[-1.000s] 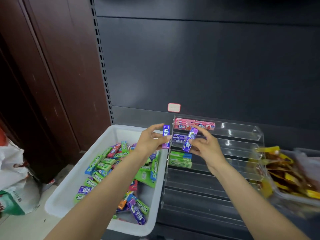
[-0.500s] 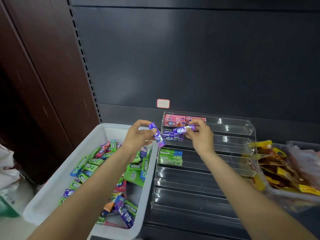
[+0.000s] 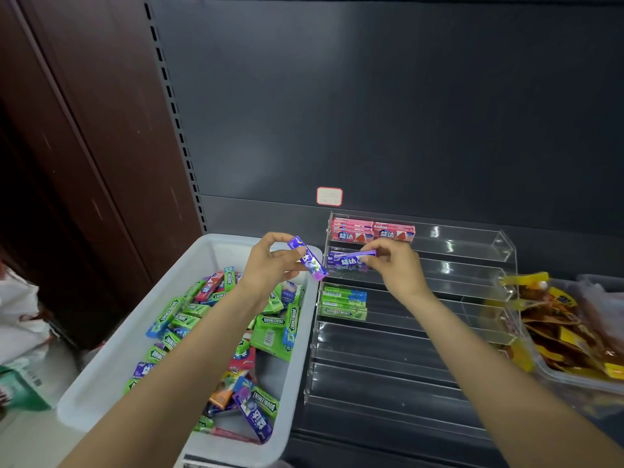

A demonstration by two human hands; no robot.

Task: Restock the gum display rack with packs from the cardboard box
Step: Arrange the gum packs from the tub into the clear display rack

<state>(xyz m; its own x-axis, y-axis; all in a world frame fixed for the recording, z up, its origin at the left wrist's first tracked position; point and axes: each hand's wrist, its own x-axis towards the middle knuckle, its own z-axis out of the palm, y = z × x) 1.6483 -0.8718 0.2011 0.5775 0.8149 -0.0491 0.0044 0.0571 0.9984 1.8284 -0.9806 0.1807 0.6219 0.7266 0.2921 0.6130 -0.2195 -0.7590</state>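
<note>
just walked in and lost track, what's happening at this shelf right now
A person is stocking a clear acrylic gum rack from a white bin of mixed gum packs. The right hand is setting a purple pack onto the purple row on the second tier. The left hand holds another purple pack above the bin. Pink packs fill the top tier's left end and green Doublemint packs the third; lower tiers are bare.

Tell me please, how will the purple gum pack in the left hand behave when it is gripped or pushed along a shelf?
The purple gum pack looks like a stiff little box, since it stays straight in the left hand. Its flat faces suggest it would slide, not roll. The glossy wrapper may be slightly slippery on the clear rack.
</note>
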